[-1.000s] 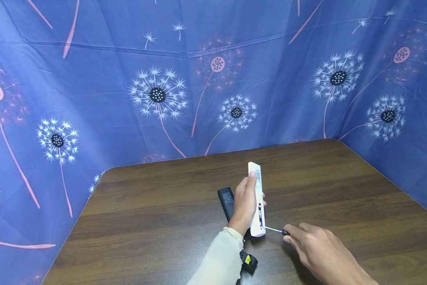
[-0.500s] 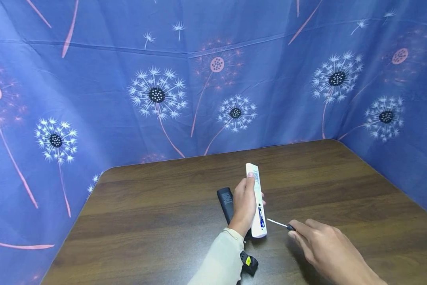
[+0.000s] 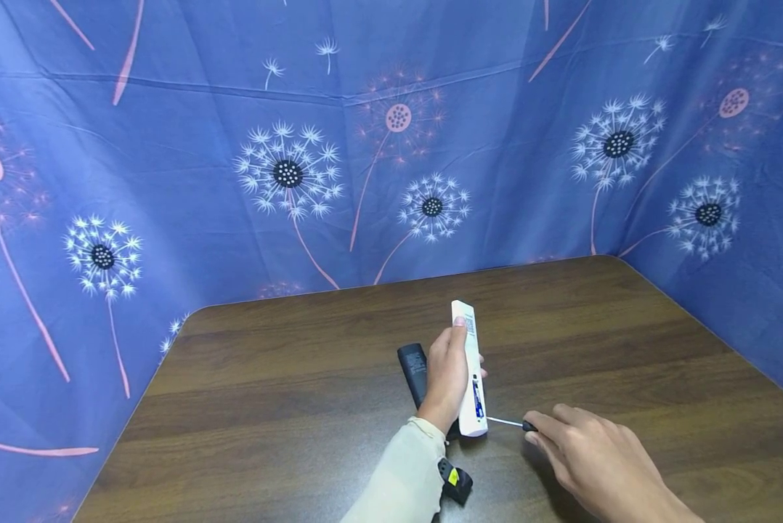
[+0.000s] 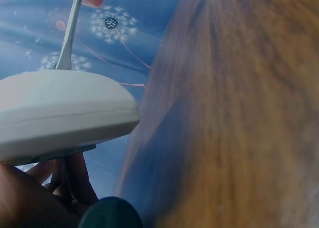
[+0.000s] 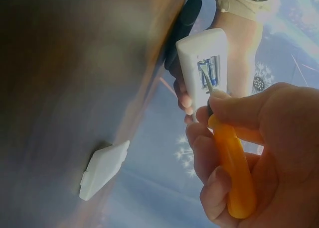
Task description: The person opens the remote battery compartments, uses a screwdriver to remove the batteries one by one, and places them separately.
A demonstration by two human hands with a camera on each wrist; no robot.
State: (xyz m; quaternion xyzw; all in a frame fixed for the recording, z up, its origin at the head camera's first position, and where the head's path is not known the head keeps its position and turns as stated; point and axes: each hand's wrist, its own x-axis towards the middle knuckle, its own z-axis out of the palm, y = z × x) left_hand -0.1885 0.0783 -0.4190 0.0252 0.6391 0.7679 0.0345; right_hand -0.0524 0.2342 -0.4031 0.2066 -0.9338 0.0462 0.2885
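Note:
My left hand (image 3: 448,374) grips a white remote control (image 3: 473,356), tilted with its back up and its battery compartment uncovered. Blue batteries (image 5: 208,71) lie inside that compartment in the right wrist view. My right hand (image 3: 590,454) holds a screwdriver with an orange handle (image 5: 233,173) and a thin metal shaft (image 3: 505,421). Its tip is at the compartment end of the remote; whether it touches a battery I cannot tell. In the left wrist view the flat screwdriver blade (image 4: 67,46) stands behind the remote's rounded end (image 4: 75,108).
A black remote control (image 3: 414,369) lies on the wooden table (image 3: 267,407), partly hidden under my left hand. A small white cover (image 5: 103,169) lies on the table in the right wrist view. A blue curtain (image 3: 365,145) with dandelion prints hangs behind the table.
The screwdriver tip drew back to the right from the remote's battery compartment, then came back to it. My left hand and the white remote have hardly moved.

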